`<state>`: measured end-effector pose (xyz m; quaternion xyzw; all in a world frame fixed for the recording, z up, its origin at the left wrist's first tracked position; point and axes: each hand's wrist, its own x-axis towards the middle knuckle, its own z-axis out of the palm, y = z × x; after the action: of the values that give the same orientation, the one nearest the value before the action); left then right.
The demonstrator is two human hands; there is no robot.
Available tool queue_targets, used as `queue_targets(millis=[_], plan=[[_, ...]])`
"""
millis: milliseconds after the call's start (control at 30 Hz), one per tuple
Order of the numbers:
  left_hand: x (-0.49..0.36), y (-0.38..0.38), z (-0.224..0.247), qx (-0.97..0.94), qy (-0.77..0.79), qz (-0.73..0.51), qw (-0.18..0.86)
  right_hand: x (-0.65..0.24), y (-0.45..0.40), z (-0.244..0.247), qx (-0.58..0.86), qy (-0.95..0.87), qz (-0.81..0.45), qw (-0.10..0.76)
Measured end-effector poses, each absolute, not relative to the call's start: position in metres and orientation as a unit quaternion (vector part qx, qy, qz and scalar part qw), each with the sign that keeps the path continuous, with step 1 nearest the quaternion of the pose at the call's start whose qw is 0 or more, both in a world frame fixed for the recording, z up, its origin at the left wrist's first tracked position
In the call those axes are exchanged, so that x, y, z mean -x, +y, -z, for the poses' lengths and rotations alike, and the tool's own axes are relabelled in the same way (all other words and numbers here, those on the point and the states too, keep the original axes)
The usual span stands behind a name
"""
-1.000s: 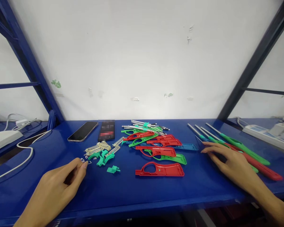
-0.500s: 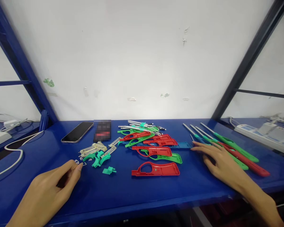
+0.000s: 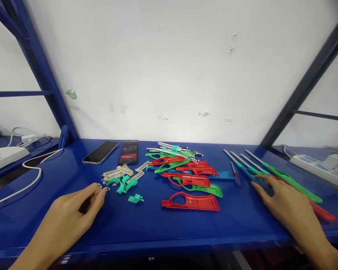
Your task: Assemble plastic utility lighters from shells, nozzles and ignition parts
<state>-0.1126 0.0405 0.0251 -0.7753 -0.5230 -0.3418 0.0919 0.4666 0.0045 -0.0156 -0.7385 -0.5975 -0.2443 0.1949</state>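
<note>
At the left, my left hand (image 3: 70, 213) is closed in a pinch beside small metal clips (image 3: 107, 188); what lies between its fingertips, if anything, is too small to make out. Next to it are clear tubular parts (image 3: 116, 173) and teal plastic triggers (image 3: 124, 183). On the right, my right hand (image 3: 287, 202) has its thumb and fingers around the handle of a blue long-necked lighter (image 3: 257, 179). Green (image 3: 298, 183) and red (image 3: 323, 213) lighters lie alongside, partly covered by that hand. A small screwdriver (image 3: 236, 174) lies left of them.
Red half-shells (image 3: 202, 202), green half-shells (image 3: 214, 189) and a blue one (image 3: 224, 175) are spread mid-table, with metal rods (image 3: 169, 146) behind. A phone (image 3: 101, 152) and a dark box (image 3: 129, 148) lie near the wall. Power strips (image 3: 318, 168) flank the blue table.
My right hand has moved right, off the screwdriver, and onto the blue lighter. My left hand keeps its pinch by the clips. The view has shifted slightly.
</note>
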Motion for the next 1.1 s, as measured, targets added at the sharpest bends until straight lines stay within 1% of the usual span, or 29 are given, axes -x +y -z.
queue_targets(millis=[100,233,333,400,433,533,633,733,967,1100], plan=[[0.113,0.042,-0.024,0.779,-0.516,0.342,0.100,-0.470,0.006,0.012,0.734,-0.599,0.241,0.210],[0.112,0.042,-0.023,0.783,-0.509,0.341,0.104,-0.466,-0.006,-0.008,0.732,-0.596,0.224,0.244],[0.112,0.041,-0.024,0.784,-0.513,0.334,0.105,-0.452,-0.024,-0.025,0.718,-0.597,0.132,0.332],[0.113,0.040,-0.024,0.782,-0.515,0.334,0.105,-0.442,-0.036,-0.030,0.670,-0.644,0.054,0.366],[0.113,0.040,-0.024,0.782,-0.515,0.336,0.104,-0.439,-0.041,-0.030,0.644,-0.673,0.015,0.364],[0.112,0.039,-0.026,0.780,-0.513,0.344,0.102,-0.434,-0.051,-0.022,0.591,-0.739,-0.083,0.314],[0.112,0.039,-0.026,0.780,-0.514,0.344,0.098,-0.439,-0.053,-0.010,0.571,-0.760,-0.128,0.283],[0.111,0.040,-0.025,0.776,-0.522,0.340,0.094,-0.441,-0.048,-0.007,0.579,-0.755,-0.114,0.284],[0.112,0.039,-0.027,0.769,-0.555,0.312,0.056,-0.418,-0.026,-0.024,0.594,-0.744,-0.089,0.293],[0.112,0.038,-0.027,0.766,-0.562,0.308,0.045,-0.408,-0.008,-0.025,0.588,-0.750,-0.079,0.292]])
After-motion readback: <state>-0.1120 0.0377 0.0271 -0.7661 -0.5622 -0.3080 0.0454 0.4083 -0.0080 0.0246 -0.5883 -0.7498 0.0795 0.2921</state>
